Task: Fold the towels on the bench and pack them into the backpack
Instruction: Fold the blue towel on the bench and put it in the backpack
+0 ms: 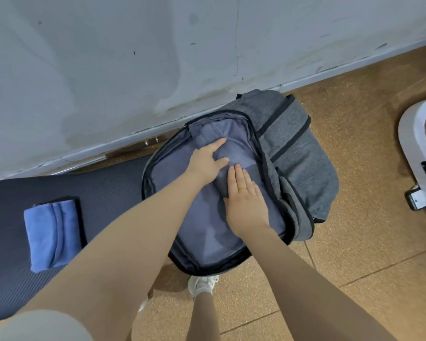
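Observation:
A grey backpack [300, 153] lies unzipped and wide open at the right end of the dark padded bench [103, 193]. Inside it lies a grey-purple towel [221, 185], hard to tell apart from the purple lining. My left hand [207, 161] lies flat with straight fingers on the upper part of the towel. My right hand [245, 200], with a gold ring, presses flat on the towel just below and to the right. A folded blue towel [51, 233] rests on the bench to the left, apart from both hands.
A white wall [133, 57] runs behind the bench. The floor [354, 242] is brown cork-like tile. A white machine frame [413, 148] stands at the right edge. My leg and white shoe [202, 284] are below the backpack.

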The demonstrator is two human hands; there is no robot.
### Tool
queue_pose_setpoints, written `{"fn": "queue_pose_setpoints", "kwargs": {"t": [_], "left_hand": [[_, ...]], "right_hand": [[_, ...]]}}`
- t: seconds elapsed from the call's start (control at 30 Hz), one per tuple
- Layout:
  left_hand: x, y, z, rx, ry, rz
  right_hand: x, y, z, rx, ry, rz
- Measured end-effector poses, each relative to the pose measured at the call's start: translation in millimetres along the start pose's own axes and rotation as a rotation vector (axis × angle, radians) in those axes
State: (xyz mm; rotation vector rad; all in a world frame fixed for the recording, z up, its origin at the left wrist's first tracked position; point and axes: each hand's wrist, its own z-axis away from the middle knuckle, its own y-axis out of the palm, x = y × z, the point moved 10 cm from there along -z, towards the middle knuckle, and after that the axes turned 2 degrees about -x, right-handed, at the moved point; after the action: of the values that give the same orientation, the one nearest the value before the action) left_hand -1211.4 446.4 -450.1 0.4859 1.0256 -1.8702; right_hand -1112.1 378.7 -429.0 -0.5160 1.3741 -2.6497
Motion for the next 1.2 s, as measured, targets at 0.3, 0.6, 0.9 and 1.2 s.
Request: {"fn": "queue_pose_setpoints", "kwargs": {"t": [0.3,0.6,0.9,1.2], "left_hand": [[63,-65,103,-0.049,0.172,-0.168],[231,-160,142,-0.365,-0.431,-0.485],[314,-177,144,-0.560,-0.651,-0.317],[240,-185,138,-0.423,-0.173,-0.161]], "right_hand": [[28,-6,4,0.016,0.159,0.283],[70,24,13,-0.047,0.350,0.205],[87,61,-4,-0.142,0.443,0.136],[80,43,9,-0.174,0.345,0.176]]}}
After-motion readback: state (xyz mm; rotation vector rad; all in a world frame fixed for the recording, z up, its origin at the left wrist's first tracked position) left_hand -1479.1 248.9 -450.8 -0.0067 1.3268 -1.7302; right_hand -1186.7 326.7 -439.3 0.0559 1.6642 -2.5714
